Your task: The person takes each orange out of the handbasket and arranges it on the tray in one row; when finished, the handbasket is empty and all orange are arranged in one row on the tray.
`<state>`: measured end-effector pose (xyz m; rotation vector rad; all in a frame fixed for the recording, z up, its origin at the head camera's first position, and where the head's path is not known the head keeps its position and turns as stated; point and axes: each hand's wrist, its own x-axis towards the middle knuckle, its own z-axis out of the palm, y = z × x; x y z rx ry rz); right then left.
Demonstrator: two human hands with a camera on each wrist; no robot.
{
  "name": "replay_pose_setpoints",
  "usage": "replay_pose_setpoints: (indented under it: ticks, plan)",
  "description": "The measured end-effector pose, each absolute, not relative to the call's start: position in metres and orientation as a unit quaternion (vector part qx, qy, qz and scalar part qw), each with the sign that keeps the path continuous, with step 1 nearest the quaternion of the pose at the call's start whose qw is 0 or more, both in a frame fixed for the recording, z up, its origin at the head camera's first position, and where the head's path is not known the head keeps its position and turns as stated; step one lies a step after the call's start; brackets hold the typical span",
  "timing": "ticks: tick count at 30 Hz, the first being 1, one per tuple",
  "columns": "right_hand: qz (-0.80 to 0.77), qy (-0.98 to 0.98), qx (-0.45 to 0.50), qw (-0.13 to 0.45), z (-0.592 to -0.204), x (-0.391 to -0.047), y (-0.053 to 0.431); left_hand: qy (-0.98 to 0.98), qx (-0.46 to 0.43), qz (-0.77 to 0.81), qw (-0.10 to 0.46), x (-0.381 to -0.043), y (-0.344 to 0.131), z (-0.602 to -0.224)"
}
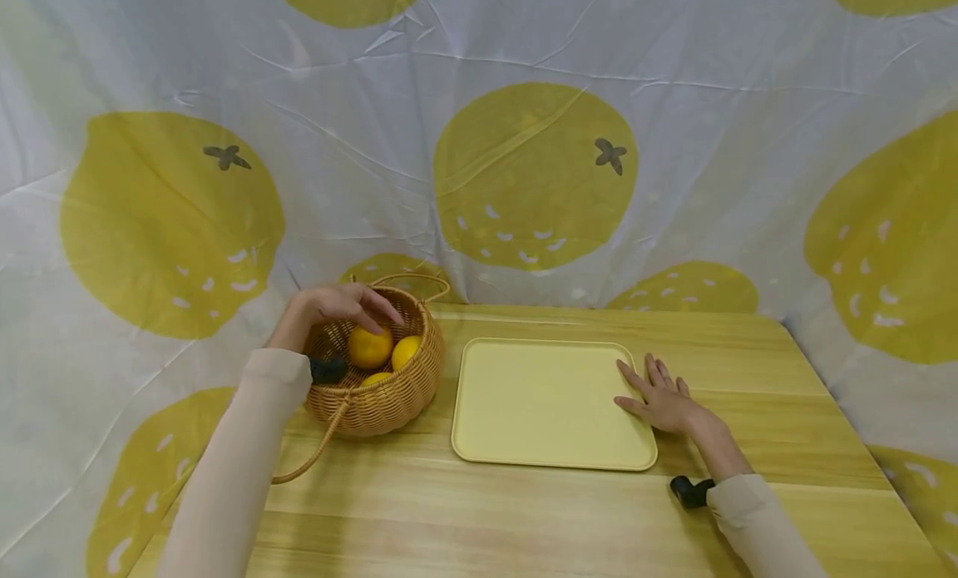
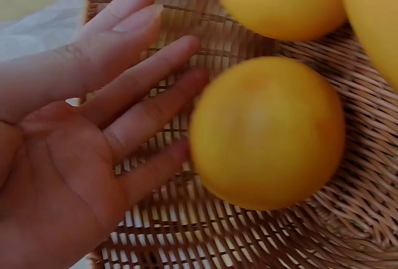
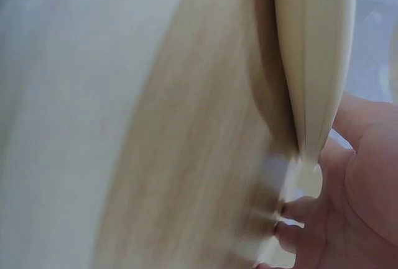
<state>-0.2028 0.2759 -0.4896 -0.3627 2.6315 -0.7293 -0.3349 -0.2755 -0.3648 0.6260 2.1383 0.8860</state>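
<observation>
Basket: three fruits | left grip: wide, beside one | right grip: wide, at tray edge

Bskt w/ fruit inside, L of tray, both on tbl; cloth behind.

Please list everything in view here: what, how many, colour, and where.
Fruit-printed cloth: count unclear, whitish with yellow, across the background
Wood-grained table: 1, yellowish brown, before the cloth
Flat rectangular tray: 1, pale yellow, on the table
Rounded wicker basket: 1, tan, left of the tray
Round smooth fruits: 3 visible, yellow-orange, inside the basket
Small devices: 2, black, one at each wrist
Sleeves: 2, beige, on the arms
Left hand: 1, bare, over the basket
Right hand: 1, bare, at the tray's right edge
</observation>
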Motion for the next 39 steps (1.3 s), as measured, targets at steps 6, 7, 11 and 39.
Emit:
replay_pose_setpoints:
  ticks: [6, 7, 11, 39]
  plan:
    - [-0.261, 0.938, -0.127, 0.192, -0.491, -0.203, 0.277, 0.831, 0.268, 0.315, 0.374, -0.34, -0.264, -0.378]
    - [-0.261, 0.938, -0.127, 0.191, -0.491, -0.203, 0.277, 0.828, 0.273, 0.312, 0.378, -0.341, -0.262, -0.38]
    - [-0.262, 0.938, -0.13, 0.188, -0.49, -0.204, 0.276, 0.819, 0.265, 0.318, 0.398, -0.342, -0.259, -0.385]
    - [-0.269, 0.937, -0.129, 0.183, -0.492, -0.204, 0.277, 0.86, 0.246, 0.273, 0.354, -0.336, -0.247, -0.394]
